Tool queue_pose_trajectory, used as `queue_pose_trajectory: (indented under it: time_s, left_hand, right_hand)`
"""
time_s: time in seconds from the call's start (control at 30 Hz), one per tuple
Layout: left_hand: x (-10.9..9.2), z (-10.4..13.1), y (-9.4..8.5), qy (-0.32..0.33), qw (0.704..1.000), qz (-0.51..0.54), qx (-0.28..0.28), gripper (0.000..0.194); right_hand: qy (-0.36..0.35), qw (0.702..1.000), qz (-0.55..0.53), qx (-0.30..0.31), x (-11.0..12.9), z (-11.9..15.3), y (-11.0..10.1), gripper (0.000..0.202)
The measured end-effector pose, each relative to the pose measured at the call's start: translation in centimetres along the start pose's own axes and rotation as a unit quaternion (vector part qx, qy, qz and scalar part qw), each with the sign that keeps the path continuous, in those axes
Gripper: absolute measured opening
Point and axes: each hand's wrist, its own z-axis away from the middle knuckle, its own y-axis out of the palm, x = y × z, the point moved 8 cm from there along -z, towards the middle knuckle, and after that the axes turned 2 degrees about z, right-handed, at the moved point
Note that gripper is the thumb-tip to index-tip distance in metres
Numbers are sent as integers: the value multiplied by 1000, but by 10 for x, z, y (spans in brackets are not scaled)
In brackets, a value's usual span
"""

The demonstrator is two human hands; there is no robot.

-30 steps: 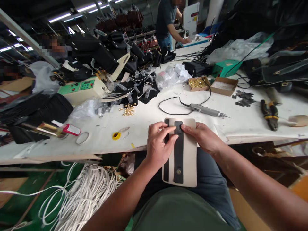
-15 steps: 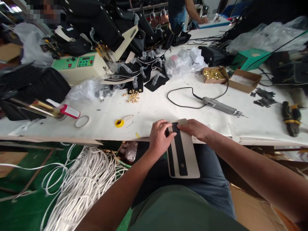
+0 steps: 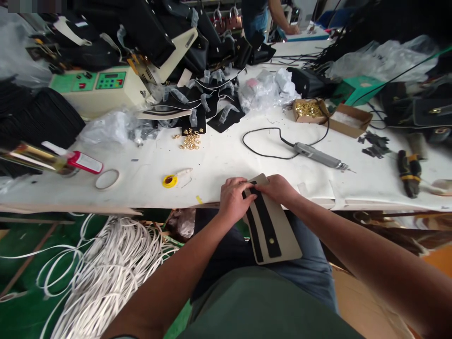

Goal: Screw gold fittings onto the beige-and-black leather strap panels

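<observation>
A flat beige panel (image 3: 287, 235) with rounded corners and black strips lies between my lap and the table's front edge. The wider black strip (image 3: 265, 216) carries a small brass-coloured stud (image 3: 271, 241) near its lower end. My left hand (image 3: 235, 197) grips the panel's upper left part, its thumb and fingers bent over the strips. At the top right, my right hand (image 3: 277, 187) pinches the panel, with the fingertips close to those of my left hand. Fingers under the panel are hidden.
On the white table (image 3: 219, 160) lie a grey rotary tool (image 3: 318, 155), a yellow tape roll (image 3: 170, 181), gold hardware (image 3: 190, 140), a red-and-white bottle (image 3: 84, 161) and pliers (image 3: 408, 174). White cord (image 3: 102, 273) is heaped on the floor at left. Another person's arm (image 3: 282, 19) shows at the back.
The panel's lower end has swung slightly to the right, so it lies more tilted. Both hands keep hold of its upper end. The camera view has turned a little to the right.
</observation>
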Motion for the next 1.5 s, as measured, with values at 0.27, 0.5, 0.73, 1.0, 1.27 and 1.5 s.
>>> queue_pose_trajectory:
  time_s: [0.27, 0.5, 0.73, 1.0, 1.27, 1.5]
  left_hand:
    - [-4, -6, 1, -17, 1000, -20, 0, 21]
    - [-10, -7, -1, 7, 999, -48, 0, 21]
    - [-5, -14, 1, 20, 998, -58, 5, 17]
    - [2, -23, 5, 54, 997, -45, 19, 15]
    - [1, -24, 3, 39, 999, -26, 17, 16]
    - [-3, -21, 4, 20, 999, -20, 33, 20]
  right_hand:
    - [-39, 998, 1, -49, 0, 0, -4, 13]
    - [-72, 997, 22, -35, 1, -3, -11, 11]
    - [-48, 990, 32, -131, -41, -5, -105, 26]
    - [69, 945, 79, -309, -154, -53, -240, 27]
    - [92, 937, 121, -316, -178, -112, -256, 29]
    - [101, 950, 138, -263, -190, -121, -260, 30]
